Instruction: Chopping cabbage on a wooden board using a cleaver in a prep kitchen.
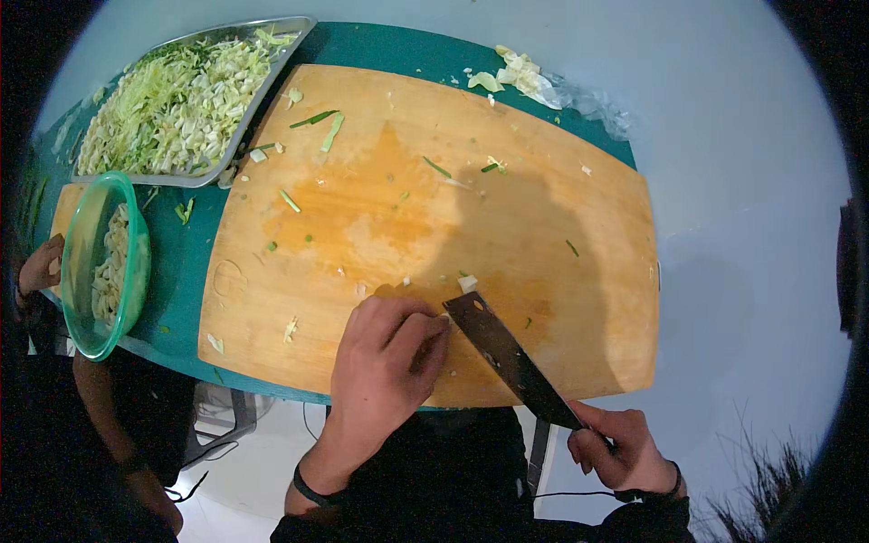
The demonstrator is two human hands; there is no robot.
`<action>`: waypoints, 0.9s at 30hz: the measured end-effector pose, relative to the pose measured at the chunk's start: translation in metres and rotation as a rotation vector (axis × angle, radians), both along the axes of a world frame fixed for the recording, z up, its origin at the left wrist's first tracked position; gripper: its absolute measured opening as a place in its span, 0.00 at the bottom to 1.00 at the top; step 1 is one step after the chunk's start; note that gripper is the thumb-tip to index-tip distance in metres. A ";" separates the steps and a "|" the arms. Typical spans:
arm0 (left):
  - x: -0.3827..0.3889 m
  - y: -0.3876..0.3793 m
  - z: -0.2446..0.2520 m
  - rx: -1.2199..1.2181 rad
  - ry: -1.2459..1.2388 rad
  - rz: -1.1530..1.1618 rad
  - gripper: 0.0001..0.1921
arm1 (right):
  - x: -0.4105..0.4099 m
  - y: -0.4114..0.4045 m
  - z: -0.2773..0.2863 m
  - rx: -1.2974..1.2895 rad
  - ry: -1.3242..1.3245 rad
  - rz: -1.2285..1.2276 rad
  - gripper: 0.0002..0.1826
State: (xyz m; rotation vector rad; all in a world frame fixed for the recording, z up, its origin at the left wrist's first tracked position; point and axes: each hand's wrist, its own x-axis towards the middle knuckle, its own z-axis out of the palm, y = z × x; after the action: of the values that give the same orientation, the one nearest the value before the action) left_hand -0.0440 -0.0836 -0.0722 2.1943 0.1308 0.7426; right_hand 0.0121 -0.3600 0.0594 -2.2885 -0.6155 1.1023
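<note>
My right hand (621, 448) grips the handle of a dark-bladed kitchen knife (506, 356), whose blade runs up and left across the board. Close to the knife's squared tip, my left hand (397, 343) rests on the wooden cutting board (380, 224) with its fingers curled. A small pale vegetable piece (445, 317) shows at these fingertips, mostly hidden by the hand. A white chunk (467, 283) lies just beyond the blade's tip. Scraps of green stalk (313, 119) and pale bits are scattered over the board.
A metal tray (234, 146) of chopped cabbage stands at the upper left. Another person's hand (42, 266) is at a tilted green plastic bowl (139, 271) holding pale pieces (111, 271). Cabbage leaf scraps (523, 75) and clear plastic (597, 108) lie on the green tabletop (407, 44).
</note>
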 end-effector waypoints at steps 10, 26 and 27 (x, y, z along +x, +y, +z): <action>0.002 -0.001 0.003 -0.002 -0.032 -0.050 0.10 | 0.025 0.056 -0.018 0.203 -0.130 0.074 0.25; 0.002 -0.002 0.004 0.014 0.009 -0.002 0.10 | 0.011 0.029 -0.006 0.020 -0.069 0.037 0.28; 0.003 -0.002 0.004 -0.006 -0.017 0.000 0.10 | 0.006 0.024 0.000 -0.020 -0.044 0.009 0.28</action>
State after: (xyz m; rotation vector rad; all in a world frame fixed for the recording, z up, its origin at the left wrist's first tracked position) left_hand -0.0411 -0.0853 -0.0681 2.1814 0.1244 0.7598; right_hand 0.0185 -0.3357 0.0595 -2.3348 -0.6349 1.0685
